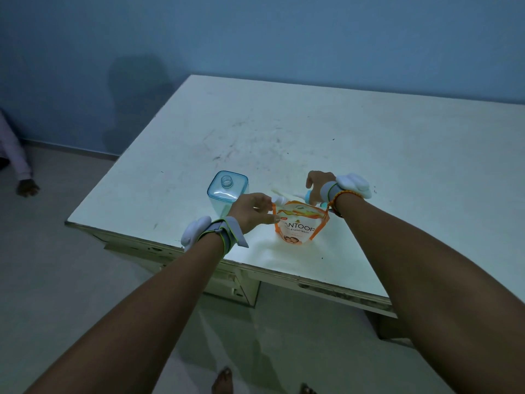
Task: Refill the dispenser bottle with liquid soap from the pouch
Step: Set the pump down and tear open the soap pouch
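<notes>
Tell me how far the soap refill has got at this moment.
Done: the bottle stands open and looks empty, its pump lying behind the pouch. In hand: the left hand pinches the pouch by its white cap; the right hand is at the pump. Left: opening, pouring, refitting the pump.

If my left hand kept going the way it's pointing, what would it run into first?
The left hand points rightward and already pinches the soap pouch at its top left corner by the white spout. Beyond it lies the pump head, though depth is unclear.
</notes>
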`<state>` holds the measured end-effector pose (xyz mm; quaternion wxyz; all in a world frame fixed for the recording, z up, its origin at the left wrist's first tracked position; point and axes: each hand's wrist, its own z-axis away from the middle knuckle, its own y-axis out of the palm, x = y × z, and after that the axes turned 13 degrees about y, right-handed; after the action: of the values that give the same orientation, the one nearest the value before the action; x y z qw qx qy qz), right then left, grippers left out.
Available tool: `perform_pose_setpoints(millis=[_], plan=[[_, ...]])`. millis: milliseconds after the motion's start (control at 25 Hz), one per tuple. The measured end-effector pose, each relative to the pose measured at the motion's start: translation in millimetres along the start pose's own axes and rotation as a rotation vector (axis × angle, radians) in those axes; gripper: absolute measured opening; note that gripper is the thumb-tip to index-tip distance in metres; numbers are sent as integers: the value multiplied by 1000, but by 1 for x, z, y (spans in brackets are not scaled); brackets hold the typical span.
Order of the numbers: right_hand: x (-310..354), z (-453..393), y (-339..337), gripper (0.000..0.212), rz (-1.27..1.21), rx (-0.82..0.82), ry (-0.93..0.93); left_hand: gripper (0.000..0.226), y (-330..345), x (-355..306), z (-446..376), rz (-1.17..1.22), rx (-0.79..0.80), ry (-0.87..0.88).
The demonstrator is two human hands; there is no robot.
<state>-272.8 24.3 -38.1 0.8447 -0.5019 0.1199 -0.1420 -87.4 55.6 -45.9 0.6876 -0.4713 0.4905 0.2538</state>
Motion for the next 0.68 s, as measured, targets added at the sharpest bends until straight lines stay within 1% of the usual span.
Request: perform_pose_setpoints(millis=[120,160,240,320,360,400,480,520,600,680], plan=[[5,1,-8,49,36,27,-28,31,2,-1,-4,-25,-16,38],[7,4,-14,47,-5,20,-33,29,3,-2,-6,-58,-27,32],[12,14,-31,41,-133,-47,-72,22,3,-4,-8,-75,-63,-12],[26,31,-54,52,-246,-59,-129,10,3,-8,-8,-8,-98,-70],[33,42,-64,58,-240,-55,-156,8,6,-12,-8,25,-118,-87],[40,54,-72,59,-175,-63,-195,7,7,-14,-9,19,-136,-90],[54,74,-78,51,52,-116,-263,15,9,-19,-10,-152,-156,-81],[59,79,-77,46,164,-153,-287,18,11,-21,-9,-199,-173,-80],[63,88,-75,42,315,-225,-319,18,14,-23,-11,-171,-201,-74],[63,91,-72,42,360,-270,-337,17,16,-23,-14,-172,-220,-80]])
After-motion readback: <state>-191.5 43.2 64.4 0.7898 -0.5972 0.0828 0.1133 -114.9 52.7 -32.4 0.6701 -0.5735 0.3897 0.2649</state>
